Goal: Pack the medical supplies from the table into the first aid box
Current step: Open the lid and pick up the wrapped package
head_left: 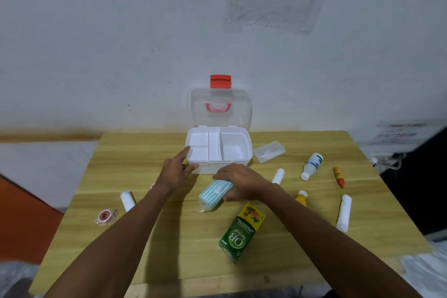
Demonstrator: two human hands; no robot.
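The white first aid box stands open at the far middle of the wooden table, its clear lid upright with a red latch. A white divided tray sits inside with nothing in it. My left hand rests against the box's front left corner, fingers spread. My right hand grips the far end of a teal striped packet lying on the table just in front of the box.
A green OB herbal box lies near me. Bandage rolls, a tape roll, a white bottle, a yellow bottle, an orange tube and a clear small case are scattered around.
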